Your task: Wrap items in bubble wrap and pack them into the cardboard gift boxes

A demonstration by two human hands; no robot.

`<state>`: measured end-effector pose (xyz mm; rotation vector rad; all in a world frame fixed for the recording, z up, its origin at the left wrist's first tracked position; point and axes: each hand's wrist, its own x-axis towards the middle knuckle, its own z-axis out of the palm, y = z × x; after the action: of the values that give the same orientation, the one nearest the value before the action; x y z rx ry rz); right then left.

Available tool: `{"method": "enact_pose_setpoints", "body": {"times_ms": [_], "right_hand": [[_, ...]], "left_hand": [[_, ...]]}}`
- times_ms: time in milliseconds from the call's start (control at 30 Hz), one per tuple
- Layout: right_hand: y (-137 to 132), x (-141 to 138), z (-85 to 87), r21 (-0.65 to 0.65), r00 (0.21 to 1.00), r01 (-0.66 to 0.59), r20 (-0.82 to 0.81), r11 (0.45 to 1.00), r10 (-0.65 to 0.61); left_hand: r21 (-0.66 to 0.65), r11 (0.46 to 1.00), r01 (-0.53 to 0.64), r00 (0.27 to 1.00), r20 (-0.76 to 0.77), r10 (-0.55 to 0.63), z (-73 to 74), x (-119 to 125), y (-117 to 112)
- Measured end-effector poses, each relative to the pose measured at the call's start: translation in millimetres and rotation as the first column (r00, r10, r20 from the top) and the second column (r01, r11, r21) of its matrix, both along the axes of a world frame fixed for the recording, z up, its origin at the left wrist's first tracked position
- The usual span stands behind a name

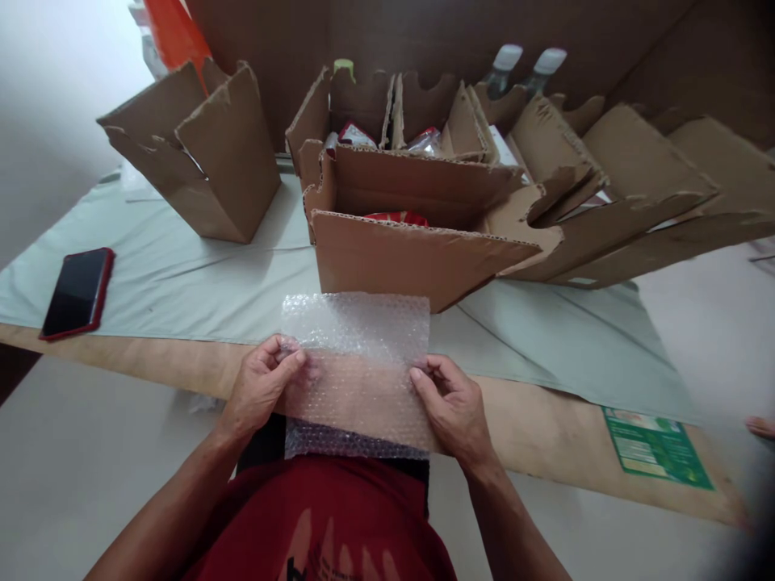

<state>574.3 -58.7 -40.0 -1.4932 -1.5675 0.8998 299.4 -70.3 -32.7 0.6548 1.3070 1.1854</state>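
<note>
A clear sheet of bubble wrap point(357, 363) is stretched flat between my hands at the front edge of the table. My left hand point(261, 383) pinches its left edge, thumb on top. On the opposite side, my right hand point(453, 403) grips the right edge between thumb and fingers. The lower part of the sheet hangs over the table edge, close to my red shirt. Just beyond its far edge stands an open cardboard box point(417, 262) with something red inside, mostly hidden by the box wall.
More open cardboard bins point(545, 153) line the back and right, some holding packets. Two capped bottles point(507, 68) rise behind them. Another cardboard box point(211, 161) stands at left, near a phone point(77, 292) in a red case. A green printed sheet point(657, 446) lies at the right edge.
</note>
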Motion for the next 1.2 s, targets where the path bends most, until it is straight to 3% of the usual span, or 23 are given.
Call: {"method": "enact_pose_setpoints", "body": {"times_ms": [267, 367, 533, 667, 833, 967, 1033, 1200], "right_hand": [[17, -4, 13.2, -0.111, 0.993, -0.102, -0.075, 0.989, 0.094], [22, -5, 15.3, -0.069, 0.993, -0.096, -0.078, 0.993, 0.091], [28, 2, 9.1, -0.004, 0.989, -0.117, -0.087, 0.993, 0.116], [34, 12, 3.4, 0.049, 0.985, -0.163, -0.039, 0.985, 0.165], [40, 20, -9.9, 0.156, 0.958, -0.257, 0.169, 0.954, 0.230], [42, 22, -19.4, 0.229, 0.907, -0.316, 0.359, 0.921, 0.221], [42, 22, -20.2, 0.235, 0.891, -0.326, 0.400, 0.916, 0.214], [33, 22, -7.9, 0.221, 0.903, -0.251, 0.404, 0.942, 0.146]], "left_hand": [[0.059, 0.996, 0.063, 0.991, -0.118, -0.056, 2.5, -6, 9], [0.144, 0.987, 0.070, 0.974, -0.225, -0.037, 3.4, -12, 14], [0.240, 0.948, 0.208, 0.885, -0.458, -0.079, 4.4, -21, 23], [0.342, 0.865, 0.367, 0.818, -0.562, -0.125, 1.3, -24, 28], [0.406, 0.703, 0.584, 0.589, -0.808, -0.023, -11.0, -27, 30], [0.372, 0.599, 0.709, 0.439, -0.898, 0.038, -16.6, -30, 30], [0.366, 0.584, 0.725, 0.414, -0.909, 0.056, -16.6, -30, 29], [0.359, 0.617, 0.700, 0.429, -0.903, 0.039, -14.7, -28, 26]]}}
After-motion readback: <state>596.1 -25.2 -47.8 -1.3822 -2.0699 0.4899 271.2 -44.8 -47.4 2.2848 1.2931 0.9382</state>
